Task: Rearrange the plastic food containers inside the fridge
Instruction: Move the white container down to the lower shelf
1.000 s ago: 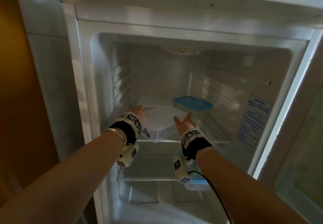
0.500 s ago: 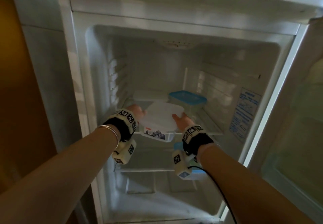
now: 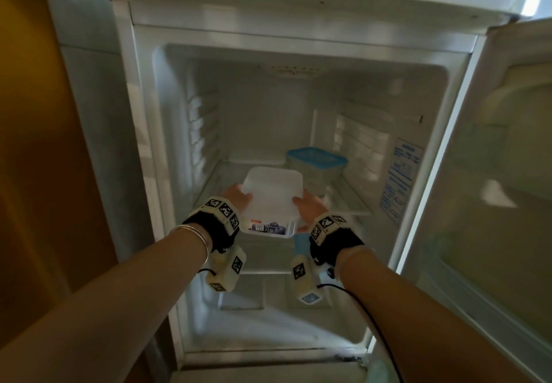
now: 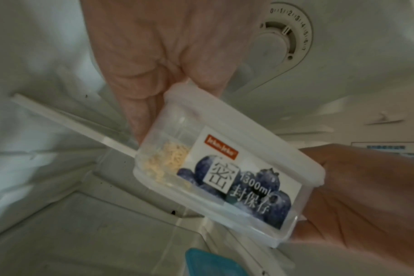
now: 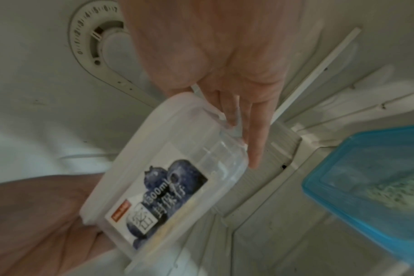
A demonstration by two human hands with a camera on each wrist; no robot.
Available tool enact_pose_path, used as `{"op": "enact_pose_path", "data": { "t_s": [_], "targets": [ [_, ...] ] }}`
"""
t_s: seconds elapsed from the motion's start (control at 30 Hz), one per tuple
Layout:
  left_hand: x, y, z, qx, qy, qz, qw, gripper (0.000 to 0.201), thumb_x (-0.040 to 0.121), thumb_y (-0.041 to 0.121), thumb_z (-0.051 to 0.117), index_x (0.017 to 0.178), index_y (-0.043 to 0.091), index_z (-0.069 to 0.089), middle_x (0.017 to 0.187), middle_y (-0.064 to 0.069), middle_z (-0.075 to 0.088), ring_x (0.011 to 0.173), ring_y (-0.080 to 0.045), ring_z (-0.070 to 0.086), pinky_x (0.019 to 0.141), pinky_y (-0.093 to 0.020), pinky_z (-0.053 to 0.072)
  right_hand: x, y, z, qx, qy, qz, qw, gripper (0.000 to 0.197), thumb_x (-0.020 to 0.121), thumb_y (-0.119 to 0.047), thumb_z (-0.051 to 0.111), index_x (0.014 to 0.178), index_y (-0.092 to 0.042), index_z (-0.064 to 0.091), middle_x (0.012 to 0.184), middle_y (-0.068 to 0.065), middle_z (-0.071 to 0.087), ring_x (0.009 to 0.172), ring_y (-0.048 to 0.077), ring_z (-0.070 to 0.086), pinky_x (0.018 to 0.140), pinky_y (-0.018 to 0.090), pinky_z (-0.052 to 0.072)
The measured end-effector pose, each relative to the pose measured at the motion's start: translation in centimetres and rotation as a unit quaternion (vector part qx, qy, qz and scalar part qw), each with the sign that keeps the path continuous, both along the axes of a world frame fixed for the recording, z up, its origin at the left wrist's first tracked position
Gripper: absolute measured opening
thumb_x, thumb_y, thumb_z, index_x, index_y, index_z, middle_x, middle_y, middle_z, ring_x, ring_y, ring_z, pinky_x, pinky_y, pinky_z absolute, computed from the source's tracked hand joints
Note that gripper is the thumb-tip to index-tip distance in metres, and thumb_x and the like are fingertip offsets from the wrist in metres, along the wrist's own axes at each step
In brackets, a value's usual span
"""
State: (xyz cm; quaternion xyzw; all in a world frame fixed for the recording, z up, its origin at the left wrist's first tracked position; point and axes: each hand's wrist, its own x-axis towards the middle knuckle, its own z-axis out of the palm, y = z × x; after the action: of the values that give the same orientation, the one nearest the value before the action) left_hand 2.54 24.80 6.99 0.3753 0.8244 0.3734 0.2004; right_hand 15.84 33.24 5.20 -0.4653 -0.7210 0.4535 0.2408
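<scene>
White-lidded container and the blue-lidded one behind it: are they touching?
Cannot tell. In the head view the white-lidded container, held by both hands, overlaps the blue-lidded container, hiding any gap. Neither wrist view shows the two together.

We read the paper label on the side wall of the clear container: "1300ml" printed over a blueberry picture, with the Chinese characters 密 in a white square and 封保存 beneath. A small orange brand tag at the label's top corner is too blurred for us to read. The thermostat dial on the fridge ceiling carries numbers 0 to 7. A blue-printed sticker on the fridge's right inner wall is illegible to us.
</scene>
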Motion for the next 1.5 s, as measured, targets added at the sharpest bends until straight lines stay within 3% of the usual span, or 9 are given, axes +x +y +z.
{"op": "enact_pose_path", "data": {
  "t_s": [0.17,0.4,0.63,0.77,0.93,1.07,1.2,1.4,1.5],
  "targets": [
    [1.6,-2.5,-0.8,0.027,0.012,0.008,1.0,0.041,0.094,0.018,0.044,0.132,0.001,0.044,0.128,-0.019,0.058,0.115,-0.035,0.057,0.097,-0.039,0.046,1.5,-2.3,-1.0,0.024,0.014,0.003,1.0,0.047,0.096,-0.022,0.036,0.143,-0.016,0.033,0.137,0.018,0.049,0.121,0.038,0.051,0.101,0.05,0.045],
    [2.7,-5.6,-1.8,0.018,0.012,0.004,1.0,0.049,0.092,0.027,0.051,0.136,0.008,0.039,0.133,-0.016,0.055,0.117,-0.034,0.056,0.1,-0.041,0.047,3.0,-4.9,-2.6,0.036,0.023,-0.021,0.999,0.055,0.094,-0.028,0.036,0.148,-0.025,0.028,0.146,0.014,0.044,0.129,0.036,0.046,0.106,0.05,0.041],
    [2.9,-8.3,-3.0,0.034,0.009,-0.035,0.999,0.05,0.091,0.023,0.054,0.135,0.005,0.038,0.139,-0.015,0.05,0.123,-0.032,0.052,0.101,-0.036,0.042,3.8,-7.9,-3.8,0.074,0.026,-0.051,0.996,0.049,0.094,-0.02,0.038,0.143,-0.018,0.037,0.137,0.018,0.051,0.118,0.035,0.053,0.103,0.041,0.042],
    [2.6,-9.9,-4.0,0.029,0.007,-0.057,0.998,0.046,0.092,0.016,0.052,0.134,0.002,0.038,0.138,-0.016,0.049,0.122,-0.031,0.051,0.097,-0.032,0.041,3.9,-9.8,-5.4,0.089,0.035,-0.066,0.993,0.044,0.094,-0.011,0.038,0.138,-0.013,0.044,0.125,0.026,0.056,0.11,0.04,0.055,0.099,0.049,0.044],
    [2.3,-11.0,-7.0,-0.008,-0.023,-0.067,0.997,0.046,0.092,0.018,0.051,0.133,0.001,0.039,0.137,-0.017,0.048,0.121,-0.033,0.051,0.097,-0.035,0.043,4.4,-11.2,-8.0,0.062,-0.035,-0.071,0.995,0.045,0.096,-0.015,0.037,0.14,-0.014,0.041,0.133,0.021,0.053,0.116,0.036,0.053,0.1,0.042,0.044],
    [1.6,-10.1,-8.8,-0.019,-0.042,-0.055,0.997,0.046,0.093,0.016,0.05,0.135,0.001,0.039,0.137,-0.017,0.049,0.121,-0.033,0.052,0.099,-0.036,0.043,3.1,-10.0,-9.2,0.051,-0.046,-0.06,0.996,0.043,0.094,-0.017,0.037,0.136,-0.017,0.046,0.129,0.02,0.055,0.112,0.035,0.055,0.098,0.043,0.046],
    [-0.5,-8.0,-10.5,-0.046,-0.042,-0.038,0.997,0.045,0.092,0.016,0.049,0.134,0.002,0.041,0.137,-0.017,0.05,0.122,-0.032,0.051,0.099,-0.034,0.042,1.0,-7.5,-10.5,0.034,-0.064,-0.035,0.997,0.043,0.094,-0.014,0.038,0.136,-0.013,0.046,0.132,0.018,0.053,0.116,0.032,0.052,0.096,0.034,0.041],
    [-3.4,-3.7,-12.9,-0.111,-0.006,-0.007,0.994,0.043,0.092,0.015,0.047,0.133,0.003,0.047,0.136,-0.017,0.054,0.124,-0.031,0.052,0.102,-0.033,0.041,-3.0,-2.3,-12.6,-0.005,-0.149,0.025,0.988,0.055,0.099,-0.018,0.034,0.151,-0.017,0.017,0.15,0.015,0.036,0.13,0.032,0.044,0.104,0.033,0.037],
    [-4.8,-1.5,-13.8,-0.136,0.007,0.021,0.99,0.042,0.093,0.014,0.047,0.132,0.001,0.046,0.138,-0.018,0.051,0.126,-0.032,0.05,0.104,-0.033,0.039,-5.0,0.2,-13.5,-0.022,-0.15,0.054,0.987,0.056,0.094,-0.014,0.041,0.148,-0.016,0.025,0.137,0.019,0.05,0.118,0.035,0.054,0.095,0.036,0.045]
  ]
}}
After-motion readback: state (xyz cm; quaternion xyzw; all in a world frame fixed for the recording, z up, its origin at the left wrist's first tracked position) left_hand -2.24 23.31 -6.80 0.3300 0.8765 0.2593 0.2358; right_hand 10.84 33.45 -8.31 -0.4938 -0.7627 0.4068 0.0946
